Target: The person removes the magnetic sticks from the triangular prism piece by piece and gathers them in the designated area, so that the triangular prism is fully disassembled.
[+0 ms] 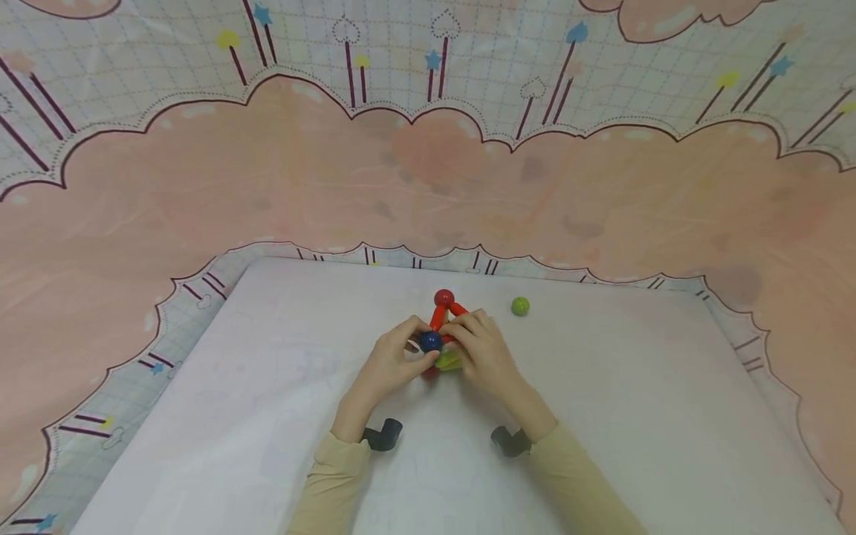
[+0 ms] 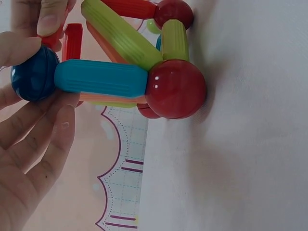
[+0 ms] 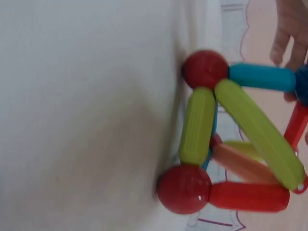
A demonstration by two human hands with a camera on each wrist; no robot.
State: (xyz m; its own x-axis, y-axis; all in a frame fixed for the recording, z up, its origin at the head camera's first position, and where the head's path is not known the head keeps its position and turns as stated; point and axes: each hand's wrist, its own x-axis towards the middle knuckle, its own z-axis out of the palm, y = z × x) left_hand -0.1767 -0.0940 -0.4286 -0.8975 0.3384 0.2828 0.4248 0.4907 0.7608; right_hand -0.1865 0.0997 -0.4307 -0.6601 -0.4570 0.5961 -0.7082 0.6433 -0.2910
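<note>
A ball-and-rod toy frame stands on the white table in front of me, with red balls at its base. My left hand holds a dark blue ball between thumb and fingers at an upper corner. A turquoise rod joins that ball to a red base ball. Close beside it, my right hand pinches a red rod that meets the blue ball. One long lime rod slants up from the base, and a shorter-looking lime rod links two red balls.
A loose green ball lies on the white tabletop, beyond the right hand. Dark camera mounts show at both wrists. Patterned cloth hangs behind and around the table.
</note>
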